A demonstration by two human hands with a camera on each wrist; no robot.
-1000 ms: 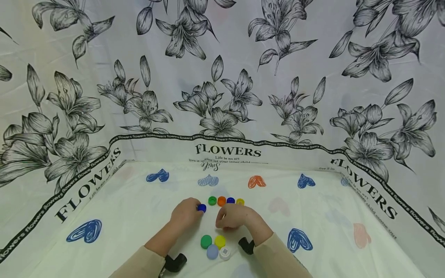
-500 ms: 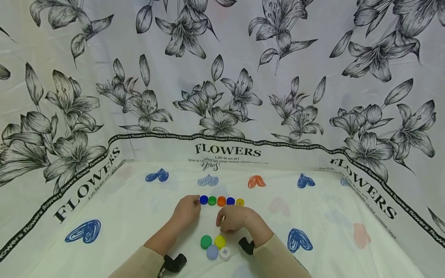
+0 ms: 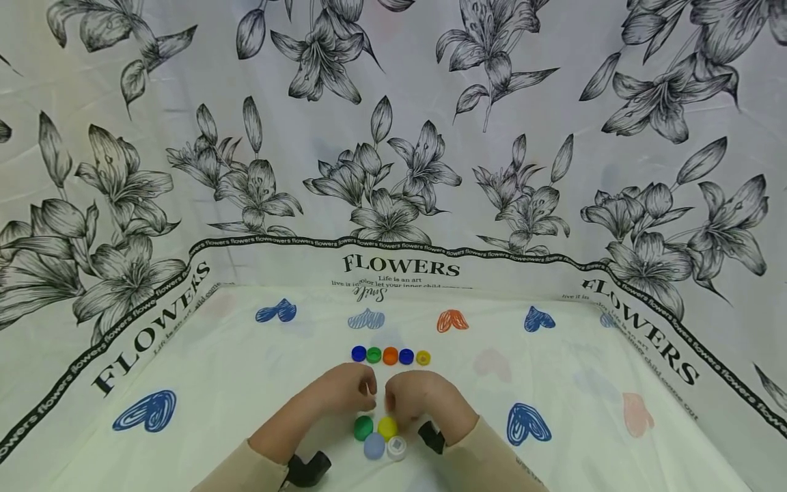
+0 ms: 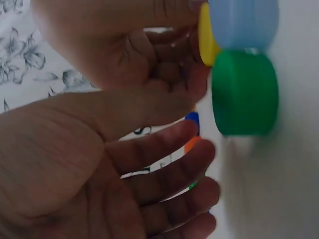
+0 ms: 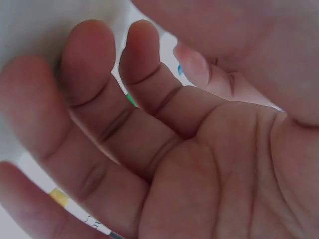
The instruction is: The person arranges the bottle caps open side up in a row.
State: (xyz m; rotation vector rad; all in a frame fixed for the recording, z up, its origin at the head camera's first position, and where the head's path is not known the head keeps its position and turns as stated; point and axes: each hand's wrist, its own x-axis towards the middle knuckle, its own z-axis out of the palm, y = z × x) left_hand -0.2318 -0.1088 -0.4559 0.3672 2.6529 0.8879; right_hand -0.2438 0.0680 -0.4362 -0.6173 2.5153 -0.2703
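My left hand (image 3: 343, 391) hovers low over the cloth with bent, relaxed fingers, nothing between them, close to a green bottle cap (image 3: 363, 428). Facing it, my right hand (image 3: 423, 398) reaches down at a yellow cap (image 3: 387, 427). In the left wrist view its thumb and fingertips are right at the edge of that yellow cap (image 4: 207, 37), beside the taller green cap (image 4: 244, 93). The right wrist view shows loosely spread fingers (image 5: 89, 62) with no cap between them. A light blue cap (image 3: 374, 446) and a white cap (image 3: 396, 447) complete this near cluster.
Beyond the hands lies a row of caps: blue (image 3: 359, 353), green (image 3: 374, 354), orange (image 3: 390, 356), another blue (image 3: 406, 357) and yellow (image 3: 423, 357). A white heart-print cloth (image 3: 227, 383) covers the table. A flower-print curtain (image 3: 418, 205) stands behind. Black wrist mounts (image 3: 309, 470) hang beneath the sleeves.
The left hand set the blue cap at the row's left end, let go and drew back toward the near cluster. The right hand moved slightly nearer, down to the yellow cap.
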